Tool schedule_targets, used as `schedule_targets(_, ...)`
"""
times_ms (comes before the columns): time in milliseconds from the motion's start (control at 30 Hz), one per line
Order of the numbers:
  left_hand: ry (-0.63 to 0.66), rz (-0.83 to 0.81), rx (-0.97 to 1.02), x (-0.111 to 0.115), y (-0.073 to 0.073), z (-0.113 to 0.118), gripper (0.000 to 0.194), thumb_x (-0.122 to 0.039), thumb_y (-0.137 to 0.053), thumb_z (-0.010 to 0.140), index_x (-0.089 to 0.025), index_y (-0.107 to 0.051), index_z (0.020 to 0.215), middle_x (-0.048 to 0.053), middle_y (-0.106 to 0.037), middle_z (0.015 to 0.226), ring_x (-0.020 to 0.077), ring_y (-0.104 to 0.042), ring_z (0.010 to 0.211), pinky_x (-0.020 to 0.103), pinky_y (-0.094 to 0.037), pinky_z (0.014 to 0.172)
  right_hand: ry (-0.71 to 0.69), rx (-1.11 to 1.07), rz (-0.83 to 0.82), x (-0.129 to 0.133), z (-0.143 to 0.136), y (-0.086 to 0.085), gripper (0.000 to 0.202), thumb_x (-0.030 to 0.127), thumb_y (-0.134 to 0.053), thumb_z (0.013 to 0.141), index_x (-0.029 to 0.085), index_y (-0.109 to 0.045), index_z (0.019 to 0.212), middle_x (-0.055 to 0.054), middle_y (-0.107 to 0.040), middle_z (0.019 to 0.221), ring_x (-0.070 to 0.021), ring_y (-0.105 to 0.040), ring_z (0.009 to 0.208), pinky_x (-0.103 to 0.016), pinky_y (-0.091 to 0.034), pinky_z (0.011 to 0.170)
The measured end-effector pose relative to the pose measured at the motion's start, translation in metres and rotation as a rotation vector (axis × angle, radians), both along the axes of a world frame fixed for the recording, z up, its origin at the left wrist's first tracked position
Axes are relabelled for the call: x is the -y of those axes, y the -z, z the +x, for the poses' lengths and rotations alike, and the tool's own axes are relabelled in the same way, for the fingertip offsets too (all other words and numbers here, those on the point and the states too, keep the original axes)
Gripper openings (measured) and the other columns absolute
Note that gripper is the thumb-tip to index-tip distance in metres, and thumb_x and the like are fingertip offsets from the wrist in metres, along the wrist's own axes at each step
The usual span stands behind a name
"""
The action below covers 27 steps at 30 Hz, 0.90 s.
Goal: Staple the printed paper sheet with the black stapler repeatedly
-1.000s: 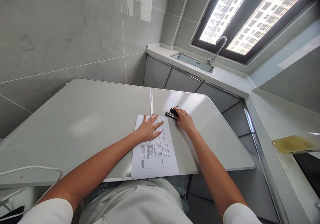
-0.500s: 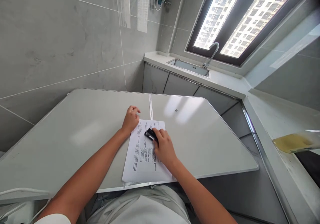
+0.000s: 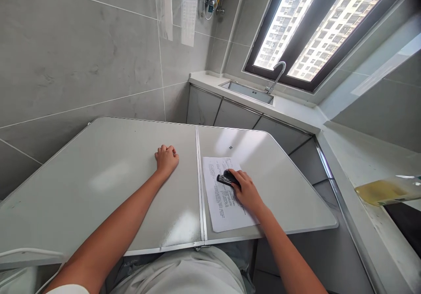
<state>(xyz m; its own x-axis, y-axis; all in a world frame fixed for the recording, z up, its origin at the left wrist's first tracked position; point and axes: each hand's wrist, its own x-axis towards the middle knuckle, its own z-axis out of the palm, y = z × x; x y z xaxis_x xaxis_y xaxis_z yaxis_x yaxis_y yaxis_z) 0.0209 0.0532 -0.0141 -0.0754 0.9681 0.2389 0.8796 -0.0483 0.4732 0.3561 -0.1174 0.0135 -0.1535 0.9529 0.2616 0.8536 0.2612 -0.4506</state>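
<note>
My right hand (image 3: pixel 247 190) grips a black stapler (image 3: pixel 225 179) by its rear end. Its jaws point left, lying over the upper part of the printed paper sheets (image 3: pixel 226 213). These sheets rest on the right half of the white folding table (image 3: pixel 289 197), close to the near edge. My left hand (image 3: pixel 166 159) is a loose fist on the table's left half, its fingers curled with nothing visible in them. A gap of bare tabletop lies between that fist and the sheets. The stapler's back part is hidden by my right fingers.
A metal seam (image 3: pixel 199 184) divides the tabletop. Beyond the table are a counter with a sink (image 3: pixel 250 92) and a faucet (image 3: pixel 278 77) under a window. On the right counter lies a bottle of yellow liquid (image 3: pixel 383 192). A tiled wall (image 3: pixel 82 57) rises at the left.
My right hand has moved right, with the stapler and the sheets, which crossed to the seam's right side. My left hand has drawn left, off the paper's edge, and its fingers have curled in.
</note>
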Motion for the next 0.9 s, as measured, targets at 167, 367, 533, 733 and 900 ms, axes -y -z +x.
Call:
schedule_targets(167,0.001,-0.042,-0.05,0.001,-0.002,0.002,0.011,-0.017,-0.051,0.09,-0.022,-0.061,0.09,0.014,-0.061,0.107,0.0327,-0.055,0.108,0.045,-0.041,0.091,0.086,0.0,0.02,0.008,0.037,0.006,0.055,0.02,-0.047,0.097,0.035,-0.048,0.149,-0.008,-0.064,0.122,-0.0309,-0.057,0.114,-0.052,-0.05,0.099)
schedule_targets(367,0.012,-0.042,-0.068,0.003,-0.004,0.002,0.012,-0.017,-0.049,0.09,-0.022,-0.06,0.089,0.013,-0.062,0.105,0.0319,-0.056,0.104,0.045,-0.04,0.089,0.035,-0.033,-0.076,0.009,0.051,-0.007,0.06,0.035,-0.057,0.095,0.036,-0.044,0.154,-0.008,-0.063,0.129,-0.0306,-0.057,0.118,-0.051,-0.051,0.101)
schedule_targets(533,0.021,-0.056,-0.067,0.003,-0.004,0.002,0.013,-0.017,-0.049,0.091,-0.022,-0.061,0.09,0.013,-0.062,0.105,0.0313,-0.056,0.103,0.044,-0.039,0.09,0.204,-0.259,-0.051,-0.02,0.105,-0.011,0.055,0.05,-0.055,0.095,0.027,-0.057,0.145,-0.01,-0.07,0.117,-0.0253,-0.066,0.098,-0.04,-0.055,0.084)
schedule_targets(733,0.021,-0.067,-0.075,0.003,-0.006,0.002,0.012,-0.019,-0.05,0.091,-0.022,-0.061,0.089,0.013,-0.063,0.106,0.0316,-0.057,0.104,0.044,-0.04,0.09,0.446,-0.086,-0.034,-0.067,0.153,0.026,0.031,0.043,-0.053,0.085,0.02,-0.074,0.086,-0.008,-0.073,0.08,-0.0229,-0.064,0.074,-0.036,-0.048,0.074)
schedule_targets(900,0.023,-0.062,-0.092,0.004,-0.006,0.002,0.012,-0.019,-0.05,0.091,-0.022,-0.061,0.089,0.014,-0.063,0.106,0.0315,-0.057,0.104,0.044,-0.04,0.089,0.506,0.14,-0.02,-0.069,0.148,0.039,0.023,0.033,-0.05,0.088,0.024,-0.069,0.097,-0.005,-0.072,0.083,-0.0211,-0.06,0.073,-0.031,-0.038,0.063)
